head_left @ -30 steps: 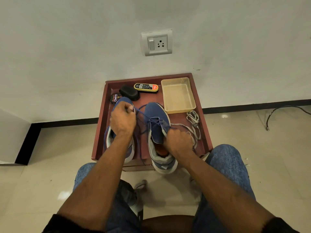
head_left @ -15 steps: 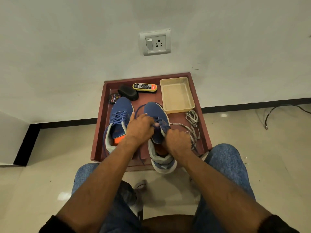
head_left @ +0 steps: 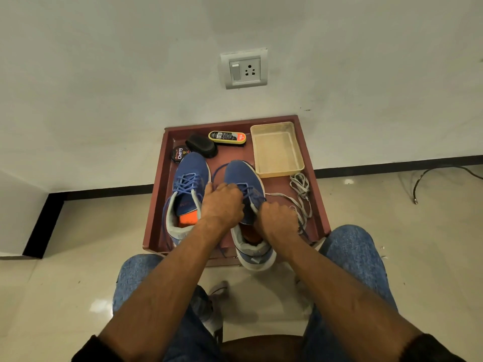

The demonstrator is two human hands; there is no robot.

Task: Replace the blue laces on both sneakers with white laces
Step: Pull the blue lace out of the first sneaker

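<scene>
I see two blue sneakers (head_left: pixel 192 176) with blue laces (head_left: pixel 186 182) and an orange insole (head_left: pixel 188 219), whitish-grey laces (head_left: pixel 300 188) at three o'clock, a beige tub (head_left: pixel 277 150), and a maroon tray (head_left: pixel 156 205).

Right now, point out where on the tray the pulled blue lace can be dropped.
The beige tub at the back right is bare inside. A thin strip of tray floor runs between the two sneakers. Crowded: the back left, with the polish tin, black brush and yellow sponge; and the right edge, where the white laces lie.
</scene>
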